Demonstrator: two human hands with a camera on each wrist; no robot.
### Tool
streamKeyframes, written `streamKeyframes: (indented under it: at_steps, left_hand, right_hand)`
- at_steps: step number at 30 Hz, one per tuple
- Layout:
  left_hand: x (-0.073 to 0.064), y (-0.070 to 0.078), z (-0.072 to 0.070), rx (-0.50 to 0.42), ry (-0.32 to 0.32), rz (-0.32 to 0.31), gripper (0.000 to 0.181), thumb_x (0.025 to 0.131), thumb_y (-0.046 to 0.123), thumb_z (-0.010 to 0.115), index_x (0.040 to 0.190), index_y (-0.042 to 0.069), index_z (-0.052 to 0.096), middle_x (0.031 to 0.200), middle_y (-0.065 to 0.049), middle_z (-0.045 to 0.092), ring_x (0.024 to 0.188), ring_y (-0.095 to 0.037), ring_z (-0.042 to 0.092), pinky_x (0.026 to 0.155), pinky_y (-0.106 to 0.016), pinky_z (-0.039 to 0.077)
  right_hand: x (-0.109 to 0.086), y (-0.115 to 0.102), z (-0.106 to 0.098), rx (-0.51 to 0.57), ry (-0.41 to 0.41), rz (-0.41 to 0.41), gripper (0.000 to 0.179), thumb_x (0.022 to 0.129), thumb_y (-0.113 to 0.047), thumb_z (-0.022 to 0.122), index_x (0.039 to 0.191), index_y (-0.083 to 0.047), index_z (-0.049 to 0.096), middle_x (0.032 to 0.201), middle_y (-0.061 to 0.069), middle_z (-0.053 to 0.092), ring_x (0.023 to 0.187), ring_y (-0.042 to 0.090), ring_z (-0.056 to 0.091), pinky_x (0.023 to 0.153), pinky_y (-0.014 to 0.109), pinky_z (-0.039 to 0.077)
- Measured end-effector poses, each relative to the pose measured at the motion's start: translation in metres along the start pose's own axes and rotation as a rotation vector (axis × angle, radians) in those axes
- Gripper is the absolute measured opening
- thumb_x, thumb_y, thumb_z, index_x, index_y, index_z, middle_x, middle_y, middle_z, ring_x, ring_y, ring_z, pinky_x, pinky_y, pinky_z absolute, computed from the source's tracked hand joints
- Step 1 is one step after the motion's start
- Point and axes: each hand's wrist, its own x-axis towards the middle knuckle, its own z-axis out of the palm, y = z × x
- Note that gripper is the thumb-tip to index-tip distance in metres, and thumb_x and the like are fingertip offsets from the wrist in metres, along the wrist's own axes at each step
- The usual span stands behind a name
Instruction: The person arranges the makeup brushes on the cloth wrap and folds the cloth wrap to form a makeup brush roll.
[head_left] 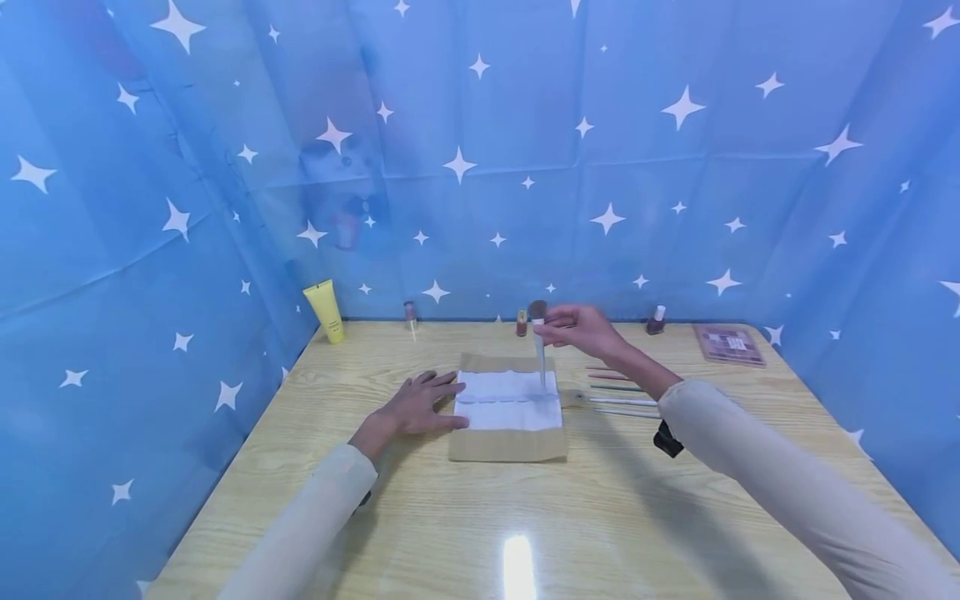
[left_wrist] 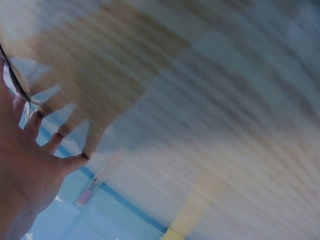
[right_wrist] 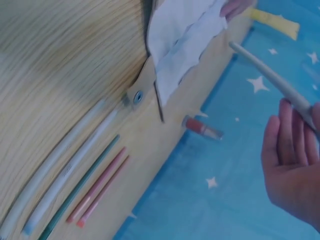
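My right hand pinches a makeup brush near its dark bristle head, which points up. The pale handle hangs down above the right part of an unfolded beige brush pouch with a white inner lining. In the right wrist view the handle slants toward the pouch; the bristles are out of frame. My left hand, fingers spread, rests at the pouch's left edge, thumb and fingertips touching it. The left wrist view shows this hand partly, against the pouch's edge.
Several slim brushes lie side by side right of the pouch, near its snap tab. Along the back stand a yellow tube, a lip gloss tube, and two small bottles. A palette lies at the back right.
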Motion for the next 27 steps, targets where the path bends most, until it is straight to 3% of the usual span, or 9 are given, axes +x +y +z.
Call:
streamKeyframes:
  at_steps: [4,12,19,27]
  left_hand:
    - [-0.001,0.001,-0.004,-0.001,-0.025,-0.008,0.082,0.096,0.071,0.056,0.163,0.029,0.037,0.172,-0.002,0.023,0.158,-0.04,0.016,0.124,-0.068,0.012]
    - [0.0,-0.002,-0.009,-0.024,-0.075,-0.022,0.079,0.099,0.066,0.054,0.164,0.026,0.035,0.172,-0.001,0.023,0.158,-0.04,0.015,0.124,-0.067,0.012]
    - [0.004,-0.004,-0.012,-0.027,-0.091,-0.016,0.085,0.096,0.067,0.058,0.165,0.025,0.031,0.173,0.001,0.022,0.158,-0.04,0.016,0.125,-0.066,0.012]
    - [0.008,-0.004,-0.013,-0.013,-0.109,-0.044,0.087,0.094,0.07,0.058,0.165,0.027,0.032,0.173,0.003,0.021,0.158,-0.038,0.015,0.126,-0.063,0.012]
  right_hand:
    - [0.008,0.001,0.01,0.034,-0.014,0.002,0.06,0.1,-0.026,0.072,0.146,0.007,0.052,0.13,0.029,0.066,0.11,0.041,0.071,0.089,0.037,0.062]
    - [0.021,0.008,0.031,0.074,-0.022,0.014,0.053,0.099,-0.024,0.074,0.14,0.006,0.058,0.128,0.027,0.069,0.101,0.029,0.076,0.088,0.037,0.063]
    - [0.033,0.014,0.049,0.122,-0.028,0.008,0.049,0.101,-0.019,0.072,0.139,0.009,0.058,0.125,0.028,0.07,0.111,0.039,0.071,0.085,0.035,0.063]
    - [0.048,0.025,0.069,0.142,-0.029,0.018,0.054,0.099,-0.012,0.072,0.145,0.01,0.052,0.126,0.029,0.068,0.105,0.034,0.074,0.1,0.06,0.052]
